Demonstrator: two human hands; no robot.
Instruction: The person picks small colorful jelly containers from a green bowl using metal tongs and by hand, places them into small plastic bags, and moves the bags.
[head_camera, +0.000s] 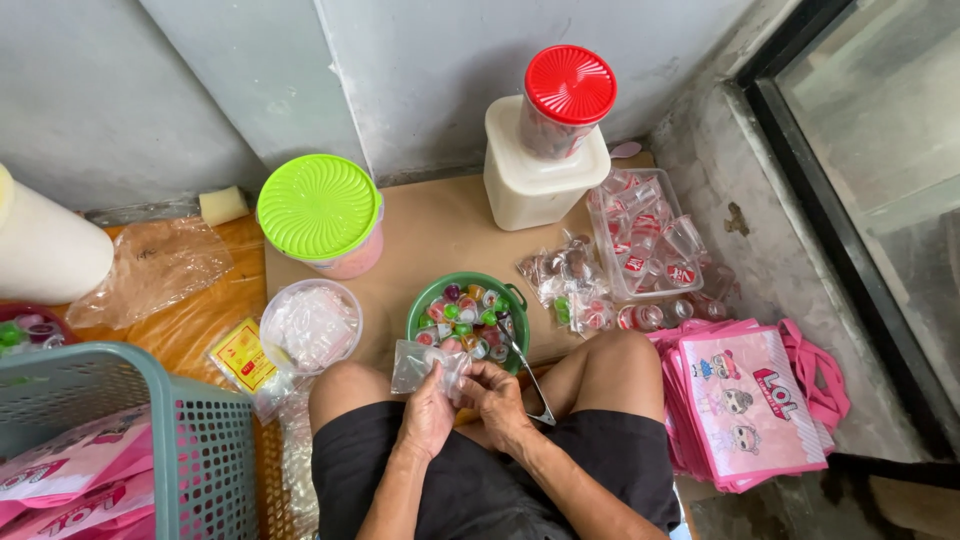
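I sit on the floor with both hands together over my lap. My left hand (428, 408) and my right hand (497, 398) both grip a small clear plastic bag (418, 364) with small things inside. Just beyond my hands stands a green bowl (424, 308) full of small coloured jelly cups. A metal pair of tongs (527, 372) leans from the bowl's rim toward my right knee.
A clear tub of plastic bags (310, 325), a green-lidded jar (320, 212) and a white container topped by a red-lidded jar (566, 100) stand on brown cardboard. Filled bags (572, 285), a clear tray (650, 235), pink printed bags (750, 400) and a teal basket (120, 440) surround me.
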